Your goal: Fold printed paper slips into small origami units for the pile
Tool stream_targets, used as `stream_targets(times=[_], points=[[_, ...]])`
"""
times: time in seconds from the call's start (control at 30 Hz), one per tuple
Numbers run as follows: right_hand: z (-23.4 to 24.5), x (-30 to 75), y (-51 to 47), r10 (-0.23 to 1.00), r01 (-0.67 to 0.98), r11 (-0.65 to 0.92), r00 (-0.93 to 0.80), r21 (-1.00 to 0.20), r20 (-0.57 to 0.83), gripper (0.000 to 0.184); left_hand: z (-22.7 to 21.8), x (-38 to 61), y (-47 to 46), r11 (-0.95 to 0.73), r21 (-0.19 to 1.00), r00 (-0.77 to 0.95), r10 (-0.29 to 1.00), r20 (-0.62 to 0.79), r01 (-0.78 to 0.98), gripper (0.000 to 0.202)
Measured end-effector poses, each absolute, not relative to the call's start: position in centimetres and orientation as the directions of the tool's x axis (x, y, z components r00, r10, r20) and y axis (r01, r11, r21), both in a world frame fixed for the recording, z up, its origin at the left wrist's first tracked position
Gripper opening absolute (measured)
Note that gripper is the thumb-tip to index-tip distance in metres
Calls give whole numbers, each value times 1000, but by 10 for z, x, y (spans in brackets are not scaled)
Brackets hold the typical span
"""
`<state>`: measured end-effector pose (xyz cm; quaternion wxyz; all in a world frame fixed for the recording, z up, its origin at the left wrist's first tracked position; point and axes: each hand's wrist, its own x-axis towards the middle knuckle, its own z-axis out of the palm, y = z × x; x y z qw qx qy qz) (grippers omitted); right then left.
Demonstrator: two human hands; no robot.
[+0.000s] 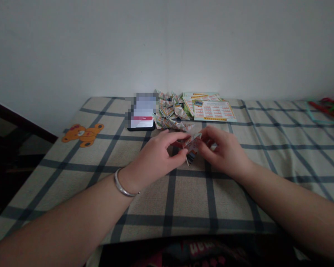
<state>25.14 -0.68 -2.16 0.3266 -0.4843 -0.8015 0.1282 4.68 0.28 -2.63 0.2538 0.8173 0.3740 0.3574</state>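
Between my two hands, just above the table, is a piece of folded printed paper [193,147] with sharp creases and a point at its lower end. My left hand [164,150], with a silver bangle at the wrist, pinches its left side between thumb and fingers. On the other side, my right hand [221,148] grips the right edge with thumb and bent fingers. Just beyond lie several folded paper pieces [171,107] of the same print, bunched together. To their right are flat printed calendar sheets [215,110], overlapping each other.
A phone [141,124] with a lit, partly blurred screen lies left of the folded pieces. The checked tablecloth [144,226] carries a bear-shaped cutout [82,135] at the left. A white wall [167,48] stands behind. Red and green items [332,107] lie far right.
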Motion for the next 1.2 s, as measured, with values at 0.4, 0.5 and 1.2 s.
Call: stream_targets(times=[0.4,0.5,1.2], points=[[-21,254,-5,849,765,506,-361,-398,385,10,-34,43,13,-744,408,618,668,415,529,34],[-20,254,-6,842,795,505,-368,-335,394,11,-34,42,13,-755,366,616,655,437,544,32],[-18,263,-2,683,654,729,-676,-201,276,12,-34,37,19,-796,239,682,602,416,556,24]])
